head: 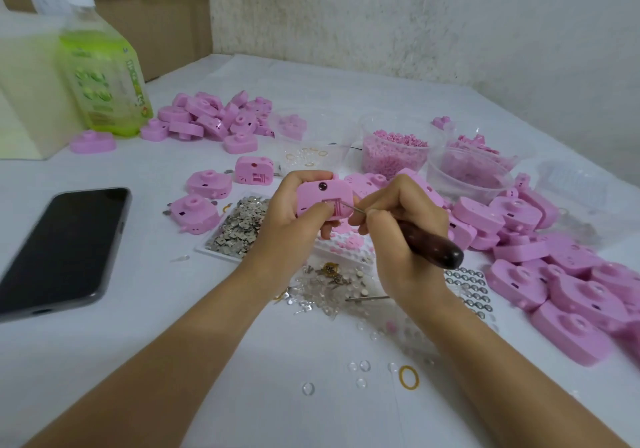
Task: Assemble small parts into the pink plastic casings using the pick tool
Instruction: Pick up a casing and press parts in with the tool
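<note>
One pink casing (322, 195) sits in my left grip (287, 215), held up above the middle of the surface (242, 361). My fingers curl behind it and my thumb presses on its face, just beside the small square opening. A dark round hole shows near the casing's top edge. My right grip (398, 236) pinches the pick tool (431, 242), fingers closed round its dark wooden handle, and the thin metal tip reaches to the square opening. Under my left wrist lies a white tray of small metal pieces (239, 226). Loose clear and metal bits (322, 288) are scattered below both grips. More pink casings lie in a heap at the back left (214, 118), and a larger heap (554, 274) is spread along the right. Two clear tubs stand behind: one (394, 153) full of tiny pink parts, the other (467, 174) just beside it. A dark phone (65, 247) lies flat at the left, and a green bottle (104, 77) stands beyond it. Near me a yellow rubber band (409, 377) rests among a few clear lenses (308, 388).
</note>
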